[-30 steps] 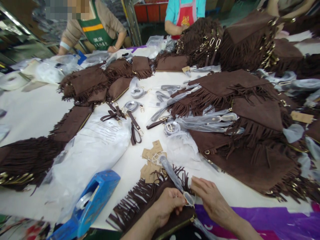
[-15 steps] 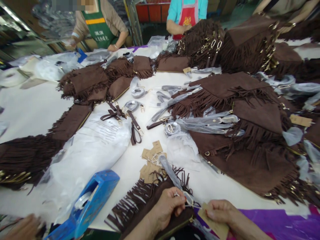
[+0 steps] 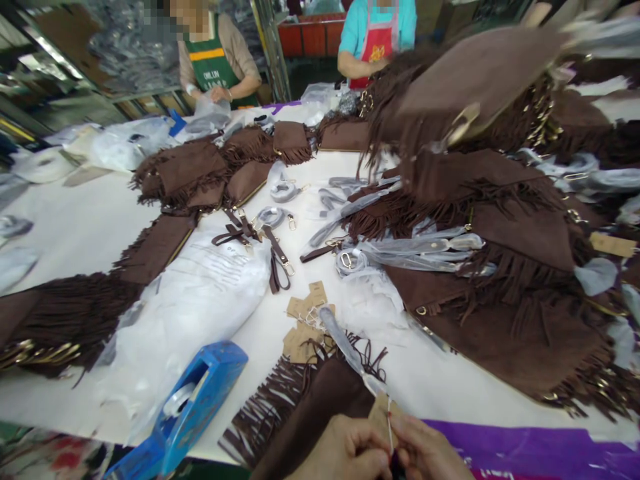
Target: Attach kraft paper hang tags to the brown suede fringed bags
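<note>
At the bottom centre, my left hand point(image 3: 345, 450) has its fingers closed on the white string of a tan paper tag. Right beside it, my right hand point(image 3: 425, 447) pinches the tan tag point(image 3: 383, 410), with the string running down over the tag. Both hands are close together over a brown fringed bag point(image 3: 330, 400) lying at the table's front edge. A plastic-wrapped strap point(image 3: 343, 340) runs from the bag up toward a small pile of tan tags point(image 3: 305, 333). Part of the bag is hidden under my hands.
A blue tape dispenser point(image 3: 200, 393) stands front left beside white plastic bags point(image 3: 195, 313). Brown fringed bags point(image 3: 525, 327) are heaped at right. Wrist straps point(image 3: 277, 257) lie mid-table. A blurred bag point(image 3: 475, 87) hangs above the back right heap. Two people in aprons stand across the table.
My hands have come together, and the tag has moved left and up between them. A brown bag has risen over the back right heap. Another person's hand has left the lower left corner.
</note>
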The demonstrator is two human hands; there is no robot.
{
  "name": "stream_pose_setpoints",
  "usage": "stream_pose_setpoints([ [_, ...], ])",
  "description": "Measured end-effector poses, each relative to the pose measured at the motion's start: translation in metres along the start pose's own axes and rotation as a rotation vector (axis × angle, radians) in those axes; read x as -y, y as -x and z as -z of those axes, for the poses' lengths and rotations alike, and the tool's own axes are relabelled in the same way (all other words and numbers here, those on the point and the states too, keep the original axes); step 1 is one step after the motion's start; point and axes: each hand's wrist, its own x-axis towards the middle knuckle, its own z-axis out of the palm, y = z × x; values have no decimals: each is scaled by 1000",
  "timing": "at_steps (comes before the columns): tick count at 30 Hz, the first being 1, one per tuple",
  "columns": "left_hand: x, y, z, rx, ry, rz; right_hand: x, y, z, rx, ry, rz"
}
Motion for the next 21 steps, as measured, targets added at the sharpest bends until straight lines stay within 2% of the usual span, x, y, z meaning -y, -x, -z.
stream_pose_setpoints([
  [2,-6,7,-1,152,11,-50,-3,-1,-1,13,-34,19],
  [4,-7,8,-4,178,92,-77,-3,-1,-2,42,-55,11],
  [7,2,-2,-8,-33,245,-50,0,0,-6,105,11,-2],
  [9,9,-10,-9,-141,251,-24,2,0,-6,145,90,14],
  [11,9,-15,-8,-211,164,8,3,0,-2,149,186,48],
  [13,4,-13,-3,-310,-35,4,5,0,9,65,336,100],
  [15,-4,-5,3,-450,-330,-123,11,2,22,-109,515,217],
  [17,-10,2,8,-503,-598,-327,20,4,29,-228,670,393],
  [19,-11,6,8,-420,-676,-419,31,6,25,-185,808,562],
  [21,-8,8,5,-339,-613,-346,39,5,13,13,949,654],
])
